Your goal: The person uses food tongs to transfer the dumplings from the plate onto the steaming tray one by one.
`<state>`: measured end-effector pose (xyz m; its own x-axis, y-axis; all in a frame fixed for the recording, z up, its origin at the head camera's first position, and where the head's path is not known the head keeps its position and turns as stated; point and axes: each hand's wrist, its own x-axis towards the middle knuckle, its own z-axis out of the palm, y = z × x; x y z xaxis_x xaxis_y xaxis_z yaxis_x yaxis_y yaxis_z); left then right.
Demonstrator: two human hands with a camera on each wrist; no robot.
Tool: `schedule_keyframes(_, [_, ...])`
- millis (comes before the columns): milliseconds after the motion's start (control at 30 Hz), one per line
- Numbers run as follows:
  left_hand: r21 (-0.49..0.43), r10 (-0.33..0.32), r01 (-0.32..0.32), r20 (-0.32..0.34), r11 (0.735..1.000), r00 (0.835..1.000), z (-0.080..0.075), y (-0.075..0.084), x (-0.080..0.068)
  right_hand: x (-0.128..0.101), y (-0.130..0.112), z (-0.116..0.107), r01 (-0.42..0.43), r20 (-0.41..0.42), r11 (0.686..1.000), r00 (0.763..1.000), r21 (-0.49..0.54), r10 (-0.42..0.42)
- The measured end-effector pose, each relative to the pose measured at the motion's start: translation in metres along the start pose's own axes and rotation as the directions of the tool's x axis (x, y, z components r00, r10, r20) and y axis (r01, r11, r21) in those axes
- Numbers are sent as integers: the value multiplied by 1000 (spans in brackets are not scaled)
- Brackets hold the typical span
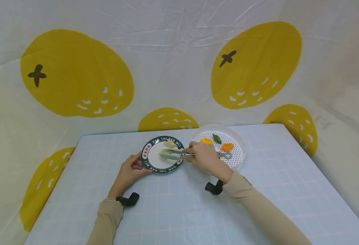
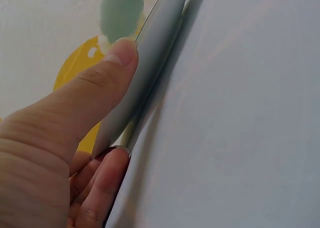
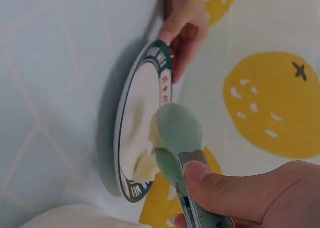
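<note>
One plate (image 1: pixel 162 169), one white tray (image 1: pixel 240 142), one pair of tongs (image 1: pixel 179 155), and five food pieces in all.

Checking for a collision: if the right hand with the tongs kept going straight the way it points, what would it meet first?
The right hand points its tongs left across the plate. Going on, they would likely meet the plate's far rim, then the left hand holding it. Their height above the plate is unclear.

A round white plate (image 1: pixel 162 160) with a dark lettered rim lies flat at frame centre. Metal tongs (image 1: pixel 179 155) with pale green tips reach over it, clasping a pale food piece (image 1: pixel 164 153).
</note>
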<state>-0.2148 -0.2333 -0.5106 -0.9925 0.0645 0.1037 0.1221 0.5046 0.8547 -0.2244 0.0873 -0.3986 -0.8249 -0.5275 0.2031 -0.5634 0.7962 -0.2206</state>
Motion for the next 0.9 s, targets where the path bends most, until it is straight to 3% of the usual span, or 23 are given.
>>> schedule_keyframes(233, [10,13,-13,0,1000,1000,0,-2,0,-8,15,-21,36,-36,999,999,-21,-37])
schedule_keyframes(600, [11,-11,11,6,1000,1000,1,-1,0,-28,46,-53,-20,-86,999,996,35,23])
schedule_keyframes(900, [20,-15,15,8,1000,1000,-1,3,-1,-50,74,-71,-62,-82,997,994,47,66])
